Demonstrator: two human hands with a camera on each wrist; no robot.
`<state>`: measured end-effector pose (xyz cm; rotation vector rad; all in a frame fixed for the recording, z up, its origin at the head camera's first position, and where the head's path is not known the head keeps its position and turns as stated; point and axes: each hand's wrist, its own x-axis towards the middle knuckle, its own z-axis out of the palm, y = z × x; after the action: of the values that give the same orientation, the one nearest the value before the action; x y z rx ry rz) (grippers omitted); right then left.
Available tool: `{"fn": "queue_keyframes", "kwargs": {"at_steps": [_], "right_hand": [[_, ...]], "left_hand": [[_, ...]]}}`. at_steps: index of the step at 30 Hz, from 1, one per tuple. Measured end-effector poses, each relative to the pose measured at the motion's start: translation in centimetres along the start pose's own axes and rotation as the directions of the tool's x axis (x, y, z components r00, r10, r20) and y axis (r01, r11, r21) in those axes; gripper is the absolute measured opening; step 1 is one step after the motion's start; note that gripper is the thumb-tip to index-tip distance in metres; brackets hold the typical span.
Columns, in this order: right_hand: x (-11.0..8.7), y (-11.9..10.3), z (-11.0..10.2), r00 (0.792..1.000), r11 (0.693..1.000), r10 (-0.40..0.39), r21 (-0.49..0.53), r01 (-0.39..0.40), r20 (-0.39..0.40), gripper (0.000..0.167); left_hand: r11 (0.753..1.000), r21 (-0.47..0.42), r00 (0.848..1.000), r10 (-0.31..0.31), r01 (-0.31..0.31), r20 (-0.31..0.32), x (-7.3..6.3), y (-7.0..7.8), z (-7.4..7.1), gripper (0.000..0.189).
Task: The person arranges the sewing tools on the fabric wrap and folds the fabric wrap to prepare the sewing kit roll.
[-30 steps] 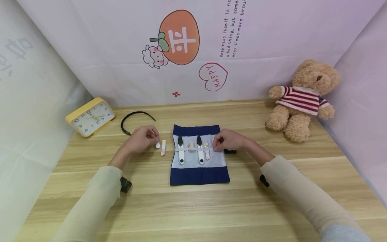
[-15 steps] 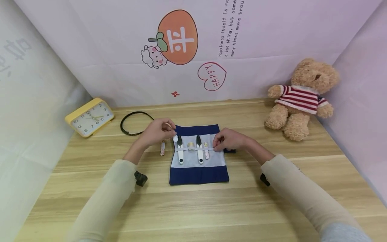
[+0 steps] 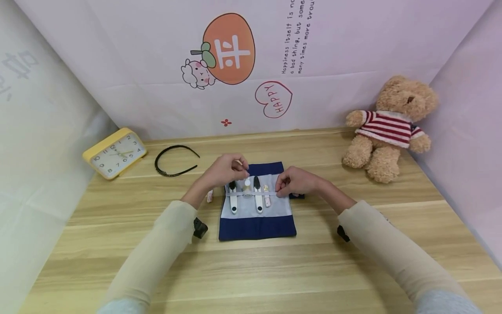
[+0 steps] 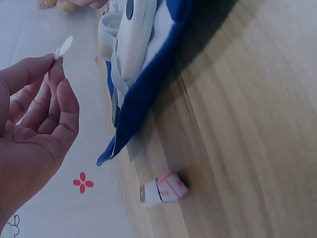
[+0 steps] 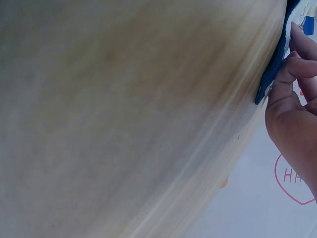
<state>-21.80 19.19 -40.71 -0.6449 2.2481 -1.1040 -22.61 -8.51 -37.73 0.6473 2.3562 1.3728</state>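
With its grip pinched on the edge of a small white disc (image 4: 67, 45) above the pouch (image 3: 256, 229), the left hand (image 3: 227, 169) could drop it among the snips (image 3: 233, 203) if that slight hold slips, while the right hand (image 3: 296, 181), whose grip nobody can judge, sits at the strap (image 3: 239, 194).

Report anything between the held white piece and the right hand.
Scissors and a folded tape lie between, strapped to the cloth; the left hand holds the white piece raised, so probably neither blocks it.
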Motion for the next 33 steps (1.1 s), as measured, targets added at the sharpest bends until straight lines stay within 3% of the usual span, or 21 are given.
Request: {"fn": "queue_keyframes", "kwargs": {"at_steps": [10,20,33], "right_hand": [[0.2,0.2,-0.1,1.0,1.0,0.008,-0.007,-0.008,0.008,0.005],[0.2,0.1,-0.2,1.0,1.0,0.016,-0.014,-0.016,0.014,0.004],[-0.1,0.2,-0.5,0.999,0.998,0.043,0.039,-0.044,0.023,0.005]], "left_hand": [[0.997,-0.061,0.998,-0.035,0.038,0.048,2.1,1.0,1.3,0.018],[0.998,0.047,0.991,-0.054,0.049,0.119,3.9,1.4,2.7,0.012],[0.991,0.131,0.983,-0.016,-0.008,0.181,5.6,1.5,4.3,0.011]]}}
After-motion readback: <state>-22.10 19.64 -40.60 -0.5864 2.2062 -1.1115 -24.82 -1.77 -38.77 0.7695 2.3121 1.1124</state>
